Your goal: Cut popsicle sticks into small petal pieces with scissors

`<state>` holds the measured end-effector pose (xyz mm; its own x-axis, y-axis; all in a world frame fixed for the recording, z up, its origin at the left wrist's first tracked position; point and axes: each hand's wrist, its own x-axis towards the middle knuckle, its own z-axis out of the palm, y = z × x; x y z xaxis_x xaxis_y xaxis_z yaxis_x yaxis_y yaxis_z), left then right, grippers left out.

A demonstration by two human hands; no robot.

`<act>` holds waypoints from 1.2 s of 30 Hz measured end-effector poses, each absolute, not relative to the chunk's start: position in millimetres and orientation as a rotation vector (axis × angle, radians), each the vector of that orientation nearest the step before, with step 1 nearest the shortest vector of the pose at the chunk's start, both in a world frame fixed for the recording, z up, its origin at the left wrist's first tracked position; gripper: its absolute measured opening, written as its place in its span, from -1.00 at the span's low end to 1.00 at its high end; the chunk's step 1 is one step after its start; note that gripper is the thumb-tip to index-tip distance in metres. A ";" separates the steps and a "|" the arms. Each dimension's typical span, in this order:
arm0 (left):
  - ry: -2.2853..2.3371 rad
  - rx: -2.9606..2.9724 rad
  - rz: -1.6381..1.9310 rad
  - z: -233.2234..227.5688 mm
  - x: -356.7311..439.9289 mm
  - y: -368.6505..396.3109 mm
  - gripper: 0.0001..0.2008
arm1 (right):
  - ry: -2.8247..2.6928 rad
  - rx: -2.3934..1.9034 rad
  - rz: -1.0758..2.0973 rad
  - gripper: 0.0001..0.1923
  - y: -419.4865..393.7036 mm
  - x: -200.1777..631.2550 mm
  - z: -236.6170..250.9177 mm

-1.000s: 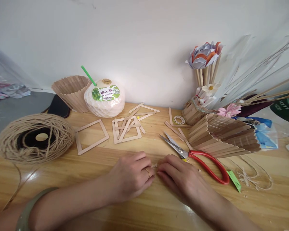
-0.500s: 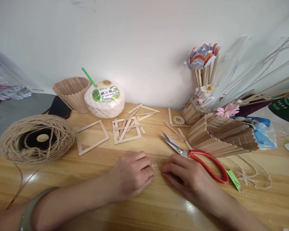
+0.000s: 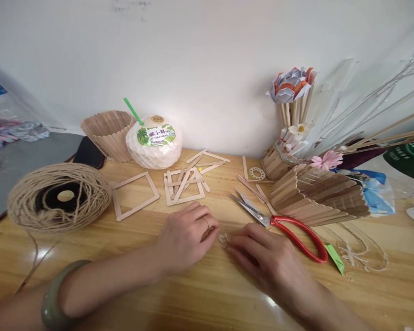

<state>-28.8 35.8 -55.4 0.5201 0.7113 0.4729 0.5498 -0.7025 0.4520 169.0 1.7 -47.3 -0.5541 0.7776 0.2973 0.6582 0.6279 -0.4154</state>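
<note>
While both hands rest knuckles-up on the wooden bench [image 3: 89, 243], a few small pale wood scraps [image 3: 223, 238] lie on the surface between them, touching or just beside the fingertips of each. The left hand [image 3: 186, 236] has its fingers curled loosely, a ring on one; the right hand [image 3: 265, 259] has its fingers bent toward the scraps; whether either pinches a piece cannot be told. The scraps sit right of the left hand and left of the right, about equally near both, too small to show a long axis. Red-handled scissors [image 3: 283, 227] lie open just beyond the right hand. Stick frames [image 3: 158, 191], a twine ball [image 3: 58, 197] and a coconut [image 3: 154, 141] stand farther back by the white wall.
</note>
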 end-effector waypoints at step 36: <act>1.043 2.539 0.916 -58.2 -31.3 36.6 -0.88 | -2.492 -1.139 0.335 -0.76 -3.2 164.3 -47.1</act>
<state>-31.3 36.6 -58.2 0.5468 0.7004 0.4588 0.5451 -0.7137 0.4399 164.3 -3.2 -47.1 -0.6001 0.7633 0.2393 0.6730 0.6434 -0.3648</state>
